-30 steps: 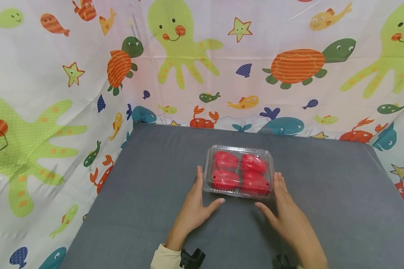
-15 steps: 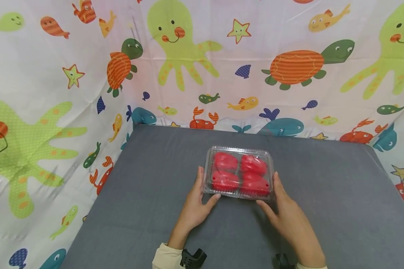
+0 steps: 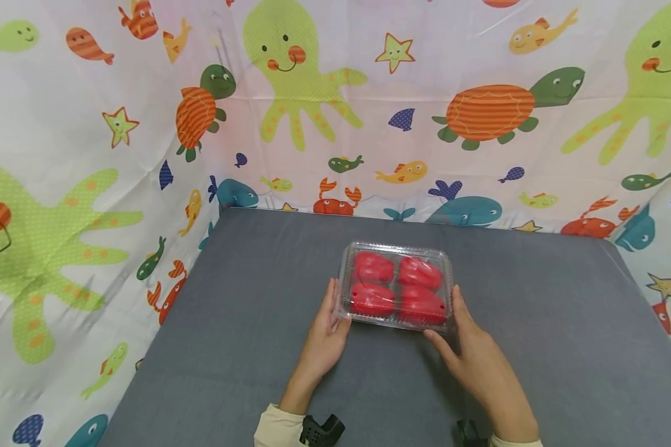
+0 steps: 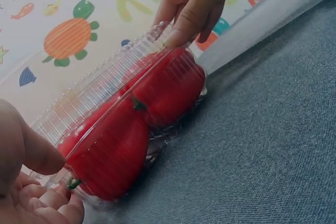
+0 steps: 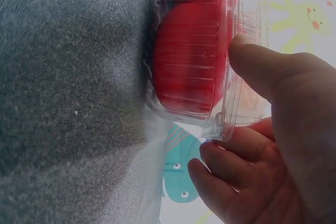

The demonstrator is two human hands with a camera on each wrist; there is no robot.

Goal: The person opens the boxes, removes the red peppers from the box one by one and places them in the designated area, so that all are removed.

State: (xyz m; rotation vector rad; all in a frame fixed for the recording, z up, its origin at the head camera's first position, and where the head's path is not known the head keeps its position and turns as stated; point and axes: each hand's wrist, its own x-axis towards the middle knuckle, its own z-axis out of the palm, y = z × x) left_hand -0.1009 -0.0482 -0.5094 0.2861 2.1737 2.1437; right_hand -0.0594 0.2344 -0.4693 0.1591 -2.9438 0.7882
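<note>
A clear plastic clamshell container with several red bell peppers inside lies on the grey cloth, its lid down. At its near left corner my left hand pinches the rim, thumb on top and fingers below, as the left wrist view shows. My right hand grips the opposite corner. In the right wrist view its thumb presses the lid edge while the other fingers curl beneath the rim. Small green stems show through the ribbed wall.
Grey cloth covers the table around the container. A white curtain printed with sea animals stands upright behind the table and along its sides. Black wrist devices sit at the cuffs.
My left thumb has moved in from the front onto the container's near left corner. The right hand has drawn slightly closer to its corner. The container has hardly moved.
</note>
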